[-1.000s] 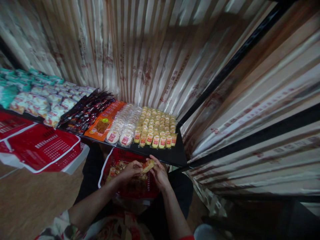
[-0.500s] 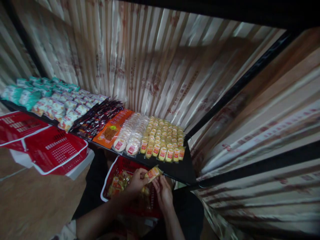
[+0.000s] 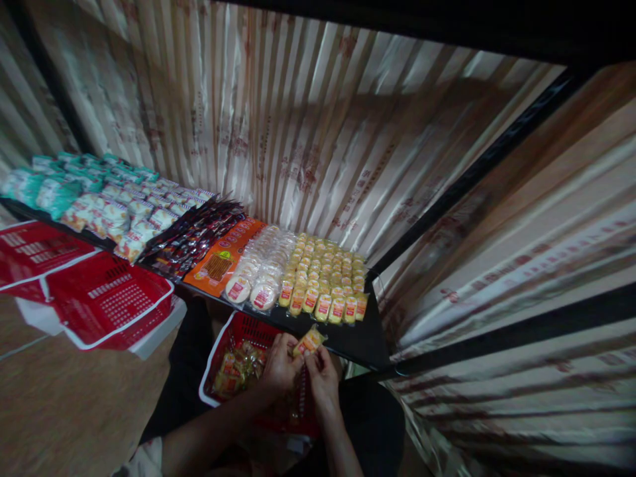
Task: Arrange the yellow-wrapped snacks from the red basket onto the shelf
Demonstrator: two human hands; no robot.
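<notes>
My left hand (image 3: pixel 281 364) and my right hand (image 3: pixel 322 372) are side by side above a red basket (image 3: pixel 218 358) on my lap. Together they pinch a small yellow snack packet (image 3: pixel 309 341) with a red label, holding it up near the front edge of a black shelf (image 3: pixel 360 341). More of the same packets (image 3: pixel 237 368) lie in the basket. On the shelf, rows of matching yellow packets (image 3: pixel 325 281) stand just beyond my hands.
Left of the yellow rows lie round white cakes (image 3: pixel 258 271), an orange pack (image 3: pixel 218 262), dark wrappers (image 3: pixel 191 235) and white and teal bags (image 3: pixel 99 202). Empty red baskets (image 3: pixel 106 301) sit at the left. Striped plastic sheeting (image 3: pixel 298 126) walls the back and right.
Both hands have lifted the packet from over the basket up toward the shelf edge. The view has tilted, so the shelf sits lower and farther right in the picture.
</notes>
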